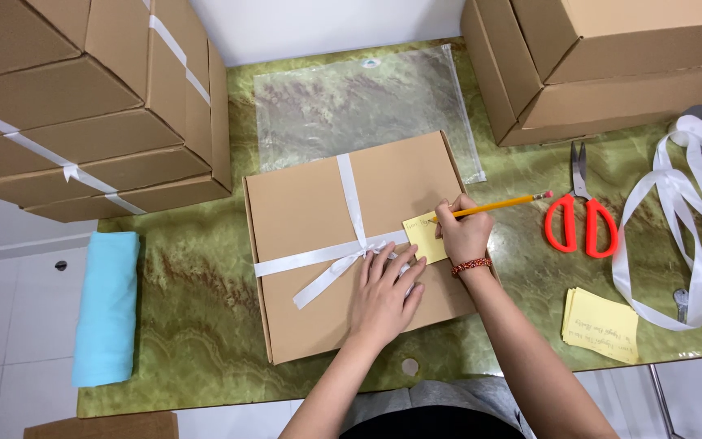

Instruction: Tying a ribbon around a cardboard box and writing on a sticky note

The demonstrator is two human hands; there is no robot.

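A flat cardboard box [310,211] tied crosswise with white ribbon [349,195] lies in the middle of the green marbled table [197,301]. My left hand [385,297] rests flat on the box lid beside the ribbon bow, fingers spread. My right hand [462,233] grips a yellow pencil [505,204] with its tip on a yellow sticky note [421,234] stuck on the lid's right side. A red bead bracelet circles my right wrist.
Stacks of ribboned cardboard boxes [91,122] stand at the back left, more boxes [603,65] at the back right. A clear zip bag [359,102] lies behind the box. Red-handled scissors [580,215], loose white ribbon [680,236], a yellow note pad [601,325] and a folded blue cloth [107,305] lie around.
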